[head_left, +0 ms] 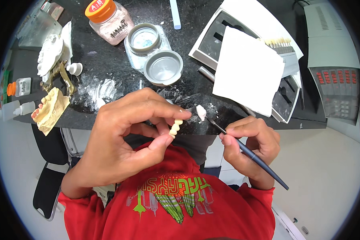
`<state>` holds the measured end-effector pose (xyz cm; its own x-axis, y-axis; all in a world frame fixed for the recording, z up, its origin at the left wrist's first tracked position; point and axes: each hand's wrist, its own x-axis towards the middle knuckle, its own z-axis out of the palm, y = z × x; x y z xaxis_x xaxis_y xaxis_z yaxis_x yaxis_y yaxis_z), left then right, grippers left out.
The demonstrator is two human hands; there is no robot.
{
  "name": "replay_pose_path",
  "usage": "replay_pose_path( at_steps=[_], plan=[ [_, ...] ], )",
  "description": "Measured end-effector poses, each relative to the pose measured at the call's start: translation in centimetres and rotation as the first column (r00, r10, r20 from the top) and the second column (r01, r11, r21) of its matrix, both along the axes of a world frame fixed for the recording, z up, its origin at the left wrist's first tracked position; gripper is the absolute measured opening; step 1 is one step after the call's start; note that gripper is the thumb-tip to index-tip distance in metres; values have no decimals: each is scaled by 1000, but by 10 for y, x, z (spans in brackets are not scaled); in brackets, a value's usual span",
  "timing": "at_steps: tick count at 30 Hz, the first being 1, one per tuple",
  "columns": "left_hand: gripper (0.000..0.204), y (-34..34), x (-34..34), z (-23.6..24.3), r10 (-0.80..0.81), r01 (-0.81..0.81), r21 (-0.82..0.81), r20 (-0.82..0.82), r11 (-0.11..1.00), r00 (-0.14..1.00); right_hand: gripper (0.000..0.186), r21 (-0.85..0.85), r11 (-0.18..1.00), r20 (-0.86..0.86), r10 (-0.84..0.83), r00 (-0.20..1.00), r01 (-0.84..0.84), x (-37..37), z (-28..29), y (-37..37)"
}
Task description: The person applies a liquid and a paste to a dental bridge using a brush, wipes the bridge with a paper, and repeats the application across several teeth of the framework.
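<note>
Between the thumb and index finger of my left hand [128, 126], a short cream-coloured dental bridge [175, 128] of several joined teeth is pinched at its two ends. My right hand [252, 142] grips a slim dark-blue handled brush [254, 156] like a pen, its thin end pointing up and left. Just beyond that end is a white, powdery lump [201, 112]; whether it clings to the tip or lies on the bench cannot be made out. The bridge and the tip are a short way apart, near the bench's front edge.
White powder smears [100, 93] mark the black bench [120, 68]. Two grey round cups [163, 67] stand behind my left hand, near an orange-lidded jar [110, 22]. Plaster tooth models on a brass articulator [60, 78] sit left. White tissue [250, 72] covers an open case; a machine [336, 76] stands right.
</note>
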<state>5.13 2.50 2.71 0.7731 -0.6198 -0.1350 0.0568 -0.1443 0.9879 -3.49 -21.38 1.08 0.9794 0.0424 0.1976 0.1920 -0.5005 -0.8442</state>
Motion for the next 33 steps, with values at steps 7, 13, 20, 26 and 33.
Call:
replay_pose_path(
  at_steps=[7, 13, 20, 26, 33],
  plan=[
    [35, 1, 1, -2, -15, 15, 17, 12, 1000, 1000, 19, -18, 1000, 8, 12, 1000, -12, 2, 1, 0],
    [36, 2, 0, -3, -14, 14, 1, 19, 1000, 1000, 20, 4, 999, 43, 31, 999, -32, 2, 0, 2],
    [38, 3, 0, -6, -13, 13, -30, 25, 999, 1000, 25, 203, 952, 242, 177, 954, -228, 13, -2, 4],
    [38, 3, 1, -7, -34, 36, -28, 67, 999, 997, 25, 272, 930, 317, 156, 935, -247, 21, -4, 20],
    [38, 4, 0, -8, -35, 37, -17, 95, 999, 995, 26, 232, 930, 285, 214, 934, -284, 27, -7, 19]
  ],
)
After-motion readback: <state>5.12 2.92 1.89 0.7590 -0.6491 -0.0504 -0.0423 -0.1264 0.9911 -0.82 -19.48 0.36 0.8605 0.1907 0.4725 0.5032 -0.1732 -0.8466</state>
